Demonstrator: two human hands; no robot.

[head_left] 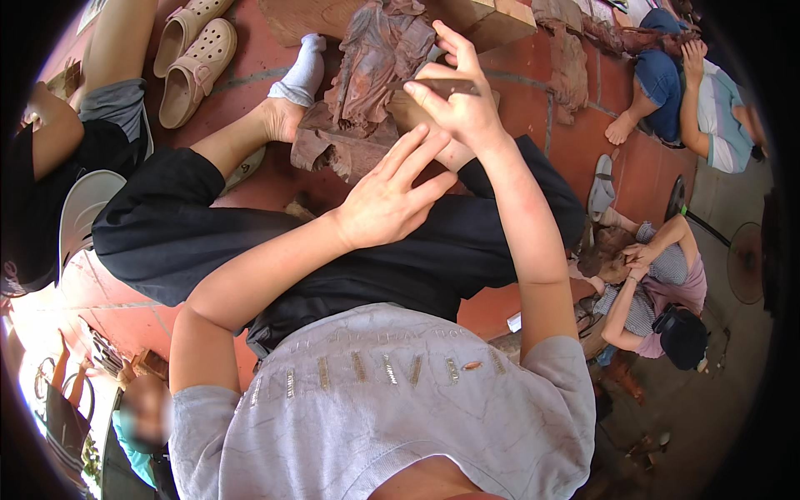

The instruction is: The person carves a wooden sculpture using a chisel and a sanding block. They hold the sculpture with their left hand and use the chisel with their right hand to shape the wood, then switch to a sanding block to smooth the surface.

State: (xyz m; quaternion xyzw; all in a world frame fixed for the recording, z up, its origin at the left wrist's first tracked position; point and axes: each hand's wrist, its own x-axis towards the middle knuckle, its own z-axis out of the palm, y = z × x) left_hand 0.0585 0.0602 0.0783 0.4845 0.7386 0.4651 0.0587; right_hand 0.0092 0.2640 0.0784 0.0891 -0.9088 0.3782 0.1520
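My right hand [460, 98] is raised near the carving, pinching a thin, dark, flat strip [450, 85] between thumb and fingers. Whether the strip is metal, wood or paper I cannot tell. My left hand [390, 196] hovers over my lap, its fingers stretched out and holding nothing. Beyond both hands stands a reddish-brown carved wooden sculpture [379, 62] with folds cut into its surface. Its rough wooden base [333, 146] lies between my legs, close to the left fingertips. My right hand partly hides a paler wooden block beside it.
Red floor tiles surround me. A bare-ankled foot in a grey sock [302, 71] rests beside the carving. Beige clogs [200, 71] lie at far left, a wooden beam [492, 18] at the back. Other people sit left and right, one bending over a brown wooden piece [607, 252].
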